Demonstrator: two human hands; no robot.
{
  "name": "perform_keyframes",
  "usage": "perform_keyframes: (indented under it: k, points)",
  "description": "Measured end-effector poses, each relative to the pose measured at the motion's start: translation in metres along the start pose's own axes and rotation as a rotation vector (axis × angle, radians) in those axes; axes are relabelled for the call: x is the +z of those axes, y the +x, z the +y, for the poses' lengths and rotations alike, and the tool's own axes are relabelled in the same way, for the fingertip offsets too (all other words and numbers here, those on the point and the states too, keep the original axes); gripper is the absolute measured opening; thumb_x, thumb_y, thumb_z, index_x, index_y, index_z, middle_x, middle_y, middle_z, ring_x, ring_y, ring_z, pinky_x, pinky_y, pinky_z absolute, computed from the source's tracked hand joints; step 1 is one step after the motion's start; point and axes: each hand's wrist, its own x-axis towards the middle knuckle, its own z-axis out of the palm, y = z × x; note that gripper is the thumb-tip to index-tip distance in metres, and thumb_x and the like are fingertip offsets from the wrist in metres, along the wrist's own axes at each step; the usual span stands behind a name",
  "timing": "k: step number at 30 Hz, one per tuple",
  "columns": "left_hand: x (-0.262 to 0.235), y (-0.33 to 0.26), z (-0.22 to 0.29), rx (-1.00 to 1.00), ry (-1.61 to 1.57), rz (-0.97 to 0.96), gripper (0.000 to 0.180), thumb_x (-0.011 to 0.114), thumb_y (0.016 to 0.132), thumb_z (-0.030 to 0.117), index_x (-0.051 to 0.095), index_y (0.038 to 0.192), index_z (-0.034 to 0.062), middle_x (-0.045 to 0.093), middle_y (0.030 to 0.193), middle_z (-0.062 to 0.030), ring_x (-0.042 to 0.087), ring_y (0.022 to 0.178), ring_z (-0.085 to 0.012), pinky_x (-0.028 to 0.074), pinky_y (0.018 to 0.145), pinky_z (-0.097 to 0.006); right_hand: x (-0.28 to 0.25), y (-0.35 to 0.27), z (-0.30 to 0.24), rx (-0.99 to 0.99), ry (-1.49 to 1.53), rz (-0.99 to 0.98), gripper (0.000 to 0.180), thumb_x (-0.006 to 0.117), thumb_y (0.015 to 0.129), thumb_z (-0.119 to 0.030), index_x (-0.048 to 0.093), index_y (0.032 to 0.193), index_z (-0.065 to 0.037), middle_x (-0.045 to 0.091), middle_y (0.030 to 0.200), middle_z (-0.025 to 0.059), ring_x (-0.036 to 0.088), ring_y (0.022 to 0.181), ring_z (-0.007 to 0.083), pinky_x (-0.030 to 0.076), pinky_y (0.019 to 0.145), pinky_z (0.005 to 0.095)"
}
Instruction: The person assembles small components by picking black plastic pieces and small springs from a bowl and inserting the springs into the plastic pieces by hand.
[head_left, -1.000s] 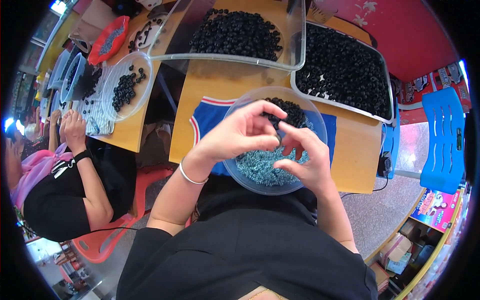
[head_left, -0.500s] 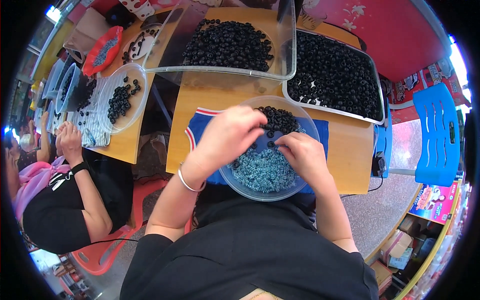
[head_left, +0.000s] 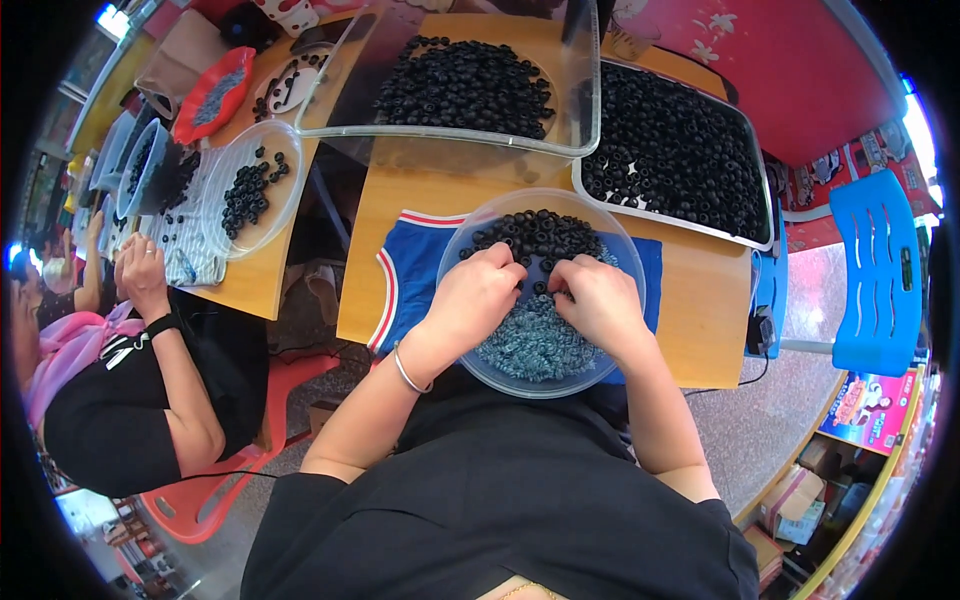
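Note:
A clear round bowl (head_left: 612, 232) rests on a blue cloth (head_left: 418, 262) on the wooden table (head_left: 690, 340) in front of me. Black rings (head_left: 535, 230) fill its far half and small grey-blue pieces (head_left: 538, 345) fill its near half. My left hand (head_left: 472, 298) and my right hand (head_left: 598, 302) are both down inside the bowl, knuckles up, fingertips pressed together among the black rings at the middle. What the fingers pinch is hidden. A thin bangle (head_left: 405, 372) circles my left wrist.
A clear rectangular tub (head_left: 575, 120) and a tray (head_left: 745, 235) of black rings stand behind the bowl. At the left a person in black (head_left: 130, 400) works at another table with a round bowl (head_left: 280, 195) and a red dish (head_left: 215, 95). A blue chair (head_left: 875, 270) stands at the right.
Both hands have dropped from above the bowl down into it and drawn together at the middle. The view has shifted slightly.

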Motion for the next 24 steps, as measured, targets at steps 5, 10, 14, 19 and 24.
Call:
perform_keyframes:
  k: [5,10,14,19,24]
  points:
    - [-0.001,0.000,0.001,-0.009,0.008,-0.013,0.018,0.070,0.073,0.006,0.066,0.090,0.0022,0.057,0.088,-0.0110,0.060,0.083,-0.0302,0.050,0.071,-0.039,-0.008,-0.009,0.005,-0.038,0.363,0.123,0.019,0.070,0.073,0.001,0.066,0.090,-0.004,0.060,0.080,0.0075,0.057,0.064,0.0164,0.046,0.059,0.0296]
    - [-0.002,0.000,0.004,0.015,0.004,0.029,0.020,0.072,0.071,0.009,0.065,0.089,0.0025,0.057,0.086,-0.0102,0.061,0.079,-0.0304,0.050,0.069,-0.039,-0.016,-0.020,0.004,-0.020,0.499,0.122,0.016,0.070,0.076,-0.002,0.067,0.092,-0.004,0.063,0.083,0.0070,0.060,0.068,0.0165,0.048,0.062,0.0287]
    - [-0.001,-0.001,0.003,-0.026,-0.146,0.075,0.018,0.073,0.074,0.008,0.062,0.087,0.0023,0.063,0.089,-0.0084,0.065,0.076,-0.0232,0.051,0.068,-0.031,-0.016,-0.027,0.003,0.000,0.660,0.115,0.013,0.069,0.078,-0.001,0.067,0.090,-0.003,0.067,0.086,0.0060,0.063,0.072,0.0129,0.049,0.063,0.0257]
    - [-0.011,-0.004,0.015,-0.286,-1.019,-0.026,0.009,0.066,0.083,0.003,0.058,0.086,0.0017,0.066,0.094,-0.0071,0.065,0.084,-0.0136,0.052,0.075,-0.025,-0.012,-0.033,0.004,0.019,0.911,0.142,0.009,0.066,0.082,0.001,0.067,0.090,-0.002,0.070,0.094,0.0062,0.066,0.084,0.0105,0.052,0.068,0.0234]
    - [-0.010,-0.013,0.015,-0.300,-1.454,0.008,0.006,0.062,0.088,0.001,0.060,0.093,-0.0008,0.066,0.098,-0.0086,0.065,0.086,-0.0127,0.052,0.078,-0.024,-0.013,-0.034,-0.003,-0.026,0.820,0.186,0.011,0.066,0.081,0.002,0.067,0.092,-0.002,0.069,0.091,0.0070,0.065,0.080,0.0122,0.051,0.066,0.0239]
